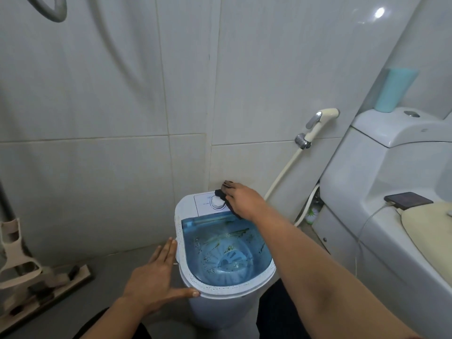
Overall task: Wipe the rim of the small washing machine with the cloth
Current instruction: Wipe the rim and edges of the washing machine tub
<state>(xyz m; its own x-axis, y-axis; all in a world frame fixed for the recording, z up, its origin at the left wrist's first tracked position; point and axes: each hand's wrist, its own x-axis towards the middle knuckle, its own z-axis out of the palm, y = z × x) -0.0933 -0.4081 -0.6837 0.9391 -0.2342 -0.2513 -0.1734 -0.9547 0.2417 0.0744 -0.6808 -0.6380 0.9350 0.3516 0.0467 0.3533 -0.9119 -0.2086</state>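
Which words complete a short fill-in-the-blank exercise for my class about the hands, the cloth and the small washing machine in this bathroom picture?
1. The right hand presses a dark ____ onto the control panel beside the white dial.
2. The left hand rests open against the machine's white ____.
3. The inside of the tub is coloured ____.
4. A phone lies on the ____.

Missing words: cloth; rim; blue; toilet

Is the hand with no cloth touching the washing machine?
Touching. In the head view the left hand lies open against the washing machine: its thumb rests on the near white rim and its fingertips reach the rim's left edge.
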